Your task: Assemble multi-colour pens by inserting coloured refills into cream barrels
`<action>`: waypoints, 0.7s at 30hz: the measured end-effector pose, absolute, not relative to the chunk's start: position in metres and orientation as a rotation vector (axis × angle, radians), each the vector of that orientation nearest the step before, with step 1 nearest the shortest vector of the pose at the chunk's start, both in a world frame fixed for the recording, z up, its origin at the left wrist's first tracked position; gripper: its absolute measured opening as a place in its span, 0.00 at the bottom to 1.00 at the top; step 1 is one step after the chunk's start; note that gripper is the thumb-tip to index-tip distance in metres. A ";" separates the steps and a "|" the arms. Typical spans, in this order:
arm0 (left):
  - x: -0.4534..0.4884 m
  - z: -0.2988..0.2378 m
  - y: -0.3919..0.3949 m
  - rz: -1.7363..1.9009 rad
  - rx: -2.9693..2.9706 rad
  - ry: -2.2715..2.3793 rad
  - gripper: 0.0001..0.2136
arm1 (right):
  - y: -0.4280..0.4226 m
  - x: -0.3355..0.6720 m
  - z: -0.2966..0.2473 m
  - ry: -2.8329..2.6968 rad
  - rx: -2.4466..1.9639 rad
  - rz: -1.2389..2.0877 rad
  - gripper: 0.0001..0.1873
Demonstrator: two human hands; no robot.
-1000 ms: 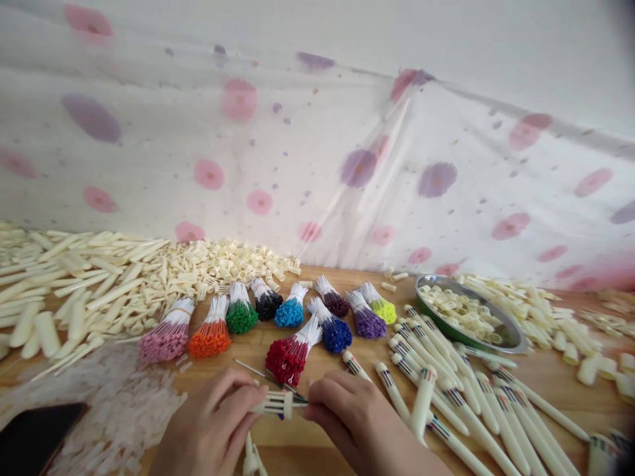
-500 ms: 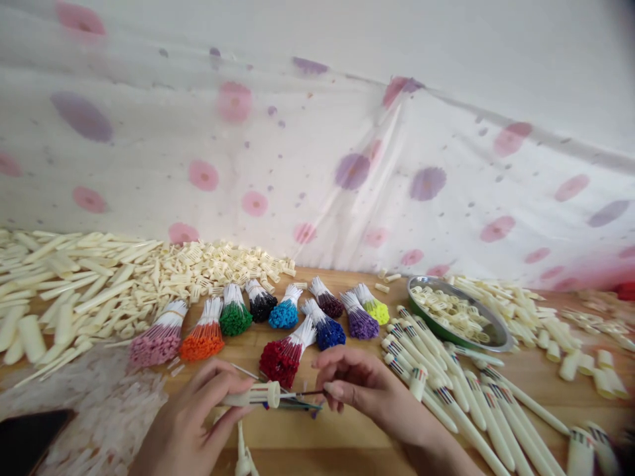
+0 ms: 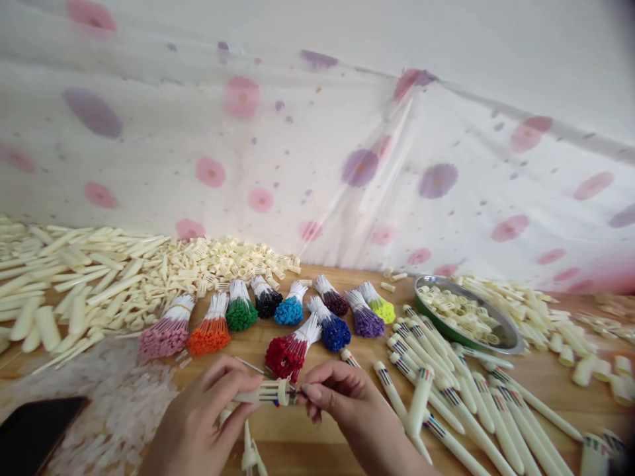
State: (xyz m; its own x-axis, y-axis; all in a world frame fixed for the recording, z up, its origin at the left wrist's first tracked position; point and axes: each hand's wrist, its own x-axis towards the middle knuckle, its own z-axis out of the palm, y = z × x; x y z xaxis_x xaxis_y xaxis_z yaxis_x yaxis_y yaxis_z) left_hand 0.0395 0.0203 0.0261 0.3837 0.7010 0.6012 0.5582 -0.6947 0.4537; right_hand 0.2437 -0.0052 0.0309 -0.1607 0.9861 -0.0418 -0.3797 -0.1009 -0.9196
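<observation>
My left hand point(image 3: 208, 413) is closed around a cream slotted pen barrel point(image 3: 265, 393), lying sideways with its open end to the right. At that open end, my right hand point(image 3: 342, 403) pinches the dark end of a thin pen refill point(image 3: 296, 391); the rest of it is inside the barrel or hidden. Just beyond my fingers is a bundle of red-ended refills point(image 3: 288, 350). A thin grey rod point(image 3: 251, 365) shows behind my left fingers. Below the barrel lies a small cream pen part point(image 3: 251, 453).
Bundles of coloured refills, such as the orange bundle point(image 3: 211, 330), stand across the table. Multicolour pens point(image 3: 461, 396) lie to the right, before a metal dish point(image 3: 516, 344). Cream parts point(image 3: 99, 264) are heaped at left, near clear plastic pieces point(image 3: 129, 396) and a phone point(image 3: 40, 430).
My right hand has moved left to the barrel's mouth, and the refill has slid into the barrel. The view has shifted slightly, showing more pens beside my right hand.
</observation>
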 end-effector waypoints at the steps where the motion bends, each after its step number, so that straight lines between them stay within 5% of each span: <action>1: 0.040 0.026 0.020 1.207 2.479 1.141 0.05 | -0.006 0.239 0.029 -0.916 -0.904 1.545 0.11; 9: 0.041 0.025 0.019 1.204 2.630 1.200 0.06 | -0.005 0.213 -0.005 -0.745 -1.051 1.415 0.24; 21: 0.049 0.030 0.016 1.305 2.651 1.227 0.09 | -0.016 0.198 -0.003 -0.702 -1.161 1.243 0.24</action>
